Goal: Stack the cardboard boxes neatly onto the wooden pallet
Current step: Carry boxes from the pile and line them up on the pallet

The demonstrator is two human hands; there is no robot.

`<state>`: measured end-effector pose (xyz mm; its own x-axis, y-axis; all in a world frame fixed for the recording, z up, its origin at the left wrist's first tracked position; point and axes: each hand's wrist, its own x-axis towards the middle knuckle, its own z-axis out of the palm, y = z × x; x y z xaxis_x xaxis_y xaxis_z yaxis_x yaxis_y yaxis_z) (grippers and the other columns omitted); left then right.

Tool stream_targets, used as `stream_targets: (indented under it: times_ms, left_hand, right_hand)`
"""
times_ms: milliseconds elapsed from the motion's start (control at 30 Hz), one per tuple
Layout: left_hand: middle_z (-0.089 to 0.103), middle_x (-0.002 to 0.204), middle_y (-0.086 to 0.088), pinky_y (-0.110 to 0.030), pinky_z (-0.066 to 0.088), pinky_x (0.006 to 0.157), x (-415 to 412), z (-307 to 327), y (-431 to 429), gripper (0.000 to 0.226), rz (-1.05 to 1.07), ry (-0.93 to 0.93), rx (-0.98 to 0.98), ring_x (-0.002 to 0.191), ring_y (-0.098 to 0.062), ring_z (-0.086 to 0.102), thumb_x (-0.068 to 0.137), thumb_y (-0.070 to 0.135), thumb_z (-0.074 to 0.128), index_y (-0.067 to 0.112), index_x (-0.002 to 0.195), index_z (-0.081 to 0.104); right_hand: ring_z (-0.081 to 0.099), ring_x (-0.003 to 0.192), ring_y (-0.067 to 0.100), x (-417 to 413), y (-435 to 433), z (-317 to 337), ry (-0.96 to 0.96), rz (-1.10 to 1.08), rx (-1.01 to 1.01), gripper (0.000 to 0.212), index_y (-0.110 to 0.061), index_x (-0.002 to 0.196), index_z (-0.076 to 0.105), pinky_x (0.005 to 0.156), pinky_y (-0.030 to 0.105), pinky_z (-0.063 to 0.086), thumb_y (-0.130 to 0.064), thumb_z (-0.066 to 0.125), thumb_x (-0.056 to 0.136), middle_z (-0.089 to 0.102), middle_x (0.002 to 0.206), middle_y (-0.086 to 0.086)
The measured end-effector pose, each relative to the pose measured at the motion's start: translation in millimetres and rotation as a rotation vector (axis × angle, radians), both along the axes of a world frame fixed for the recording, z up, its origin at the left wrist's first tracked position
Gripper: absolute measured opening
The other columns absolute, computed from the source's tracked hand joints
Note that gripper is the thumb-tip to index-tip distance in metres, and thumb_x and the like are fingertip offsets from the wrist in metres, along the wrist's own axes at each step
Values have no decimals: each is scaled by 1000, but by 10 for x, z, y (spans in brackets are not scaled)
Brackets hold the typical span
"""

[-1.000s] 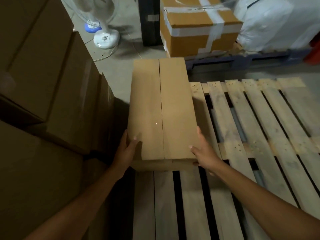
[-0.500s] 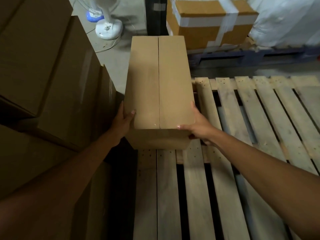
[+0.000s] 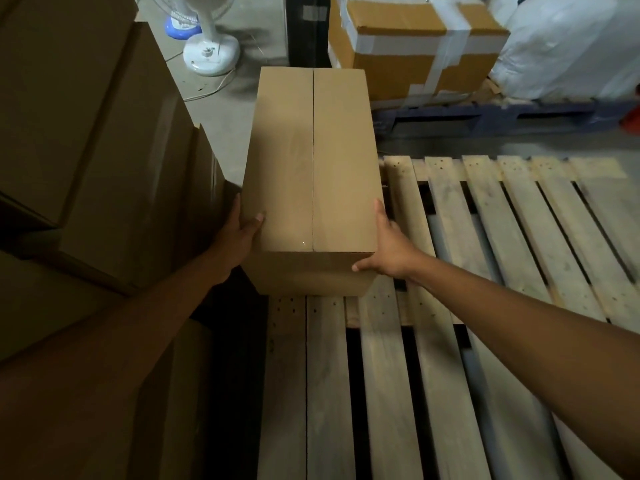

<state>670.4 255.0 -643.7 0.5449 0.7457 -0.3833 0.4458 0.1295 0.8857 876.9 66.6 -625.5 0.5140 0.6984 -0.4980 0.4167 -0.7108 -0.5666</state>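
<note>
The box stands tall at the far left corner of the pallet, held between both hands near its closest end. Its bottom edge meets the slats, but whether it rests on them or hangs just above cannot be told.

The left hand grips the left side. Its thumb lies over the top edge onto the lid and one finger shows along the side wall; the others are hidden behind the box, so their spread cannot be told. The right hand grips the near right corner. Its thumb runs along the top edge of the closest face and one finger points up along the right edge, while the remaining fingers are out of sight down the right wall.

A seam runs down the lid, midway between the two thumbs. Left of the left-hand fingers, almost touching them, is a dark stack of boxes, cut off by the frame and hard to read in shadow. Beyond the fingertips, a white fan base sits on the floor, its head cropped. Past the right-hand fingers a taped box and a white sack sit on a blue pallet, all partly cut off.
</note>
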Motion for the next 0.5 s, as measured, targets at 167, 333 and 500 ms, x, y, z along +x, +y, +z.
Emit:
stream_targets:
  times_ms: [167, 333, 500]
  left_hand:
    - [24, 165, -3, -53, 34, 117, 5, -8, -49, 70, 0, 10, 38, 146, -27, 31, 105, 42, 46, 37, 161, 5]
    - [23, 164, -4, -49, 33, 117, 28, -18, -150, 68, 47, -16, 55, 147, -27, 29, 106, 38, 45, 33, 161, 6]
    - [17, 167, -2, -41, 26, 117, 18, -51, -142, 67, 33, 4, 123, 150, -26, 23, 106, 37, 44, 35, 161, 5]
  right_hand:
    - [-22, 152, 31, -62, -13, -36, -549, 263, -135, 120, -15, 157, -19, 122, 49, 27, 4, 71, 81, -37, 160, 3]
    - [-24, 151, 28, -4, -69, -75, -592, 367, -114, 119, -12, 156, -21, 124, 40, 13, 3, 70, 82, -31, 163, 6]
    - [-21, 152, 27, -5, -52, -128, -563, 342, -67, 118, -13, 156, -23, 124, 40, 22, 9, 66, 81, -32, 163, 4]
